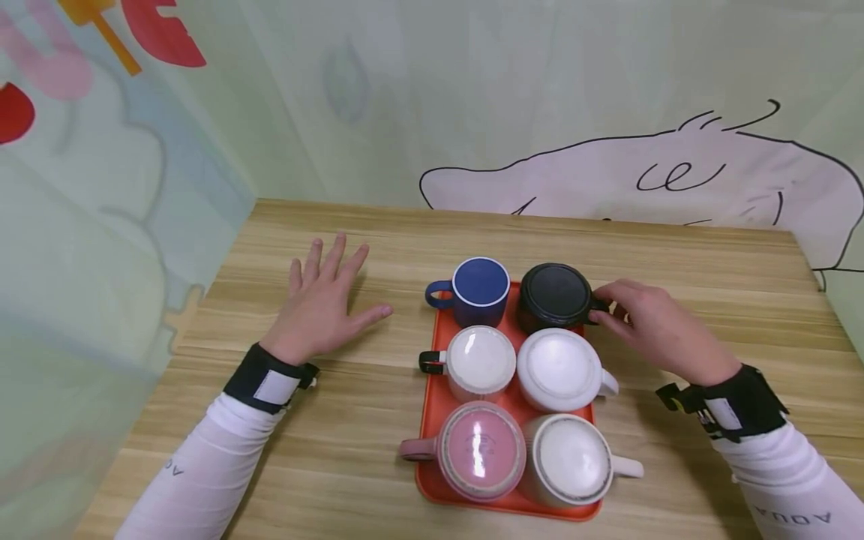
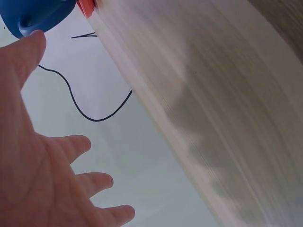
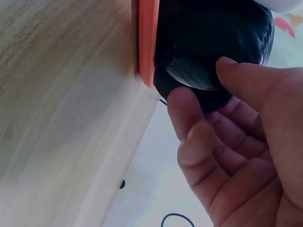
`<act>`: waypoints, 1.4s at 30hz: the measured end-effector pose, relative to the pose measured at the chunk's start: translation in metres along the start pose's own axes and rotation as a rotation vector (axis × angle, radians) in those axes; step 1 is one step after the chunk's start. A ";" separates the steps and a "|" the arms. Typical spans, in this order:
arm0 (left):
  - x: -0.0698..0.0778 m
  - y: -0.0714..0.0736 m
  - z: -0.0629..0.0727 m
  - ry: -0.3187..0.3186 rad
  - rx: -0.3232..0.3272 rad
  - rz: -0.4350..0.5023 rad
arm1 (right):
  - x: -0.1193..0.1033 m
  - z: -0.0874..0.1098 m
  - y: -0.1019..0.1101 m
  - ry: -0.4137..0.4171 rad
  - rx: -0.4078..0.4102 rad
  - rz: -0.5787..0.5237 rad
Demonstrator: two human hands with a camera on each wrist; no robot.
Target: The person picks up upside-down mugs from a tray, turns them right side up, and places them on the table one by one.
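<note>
Upside-down mugs sit in two columns on an orange tray (image 1: 432, 405). At its far right corner my right hand (image 1: 664, 330) pinches the handle of a black mug (image 1: 555, 294); in the right wrist view thumb and index finger lie on either side of that black handle (image 3: 189, 71). My left hand (image 1: 317, 311) is spread palm down left of the tray, holding nothing. Nearest to it stands a blue mug (image 1: 481, 289) at the far left corner, its handle pointing left. The left wrist view shows part of this blue mug (image 2: 40, 14) beyond the thumb.
Nearer on the tray are a white mug with a black-and-white handle (image 1: 481, 361), a rounded white mug (image 1: 560, 369), a pink mug (image 1: 481, 450) and another white mug (image 1: 572, 459). Several handles overhang the tray's sides. A printed curtain (image 1: 378, 112) hangs behind the wooden table (image 1: 337, 450).
</note>
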State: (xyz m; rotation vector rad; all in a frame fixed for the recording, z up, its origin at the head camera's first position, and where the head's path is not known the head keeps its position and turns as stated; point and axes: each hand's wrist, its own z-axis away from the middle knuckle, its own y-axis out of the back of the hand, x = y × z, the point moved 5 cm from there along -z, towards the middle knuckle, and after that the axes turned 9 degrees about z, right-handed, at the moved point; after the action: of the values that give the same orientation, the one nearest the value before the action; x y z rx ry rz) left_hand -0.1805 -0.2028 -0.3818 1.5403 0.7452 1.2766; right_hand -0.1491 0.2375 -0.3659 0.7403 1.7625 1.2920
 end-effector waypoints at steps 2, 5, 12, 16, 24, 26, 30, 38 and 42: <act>0.000 -0.001 0.000 0.001 0.001 0.000 | 0.000 0.000 -0.001 -0.013 -0.007 -0.014; 0.001 -0.001 0.000 -0.002 0.005 0.004 | 0.001 0.000 -0.003 -0.033 -0.017 -0.032; 0.005 0.001 0.001 -0.014 0.020 0.001 | 0.002 0.002 -0.002 -0.036 0.025 -0.036; 0.009 0.004 0.001 -0.025 0.025 -0.001 | 0.002 0.003 0.007 -0.016 0.099 -0.061; 0.025 0.011 -0.001 -0.093 0.075 0.051 | 0.003 0.000 0.030 0.003 0.241 -0.090; 0.033 0.014 -0.002 -0.131 0.100 0.094 | 0.002 -0.001 0.034 -0.013 0.264 -0.101; 0.052 0.021 -0.004 -0.209 0.136 0.212 | -0.002 -0.004 0.041 -0.062 0.302 -0.144; 0.088 0.031 -0.005 -0.263 0.157 0.449 | -0.010 -0.015 0.049 -0.112 0.355 -0.325; 0.105 0.033 -0.009 -0.290 0.146 0.588 | -0.019 -0.020 0.054 -0.118 0.357 -0.415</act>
State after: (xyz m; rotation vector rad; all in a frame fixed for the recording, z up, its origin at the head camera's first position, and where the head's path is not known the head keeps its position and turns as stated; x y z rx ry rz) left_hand -0.1652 -0.1179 -0.3128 2.1058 0.1993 1.3833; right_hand -0.1575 0.2288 -0.3067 0.5852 1.9440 0.6557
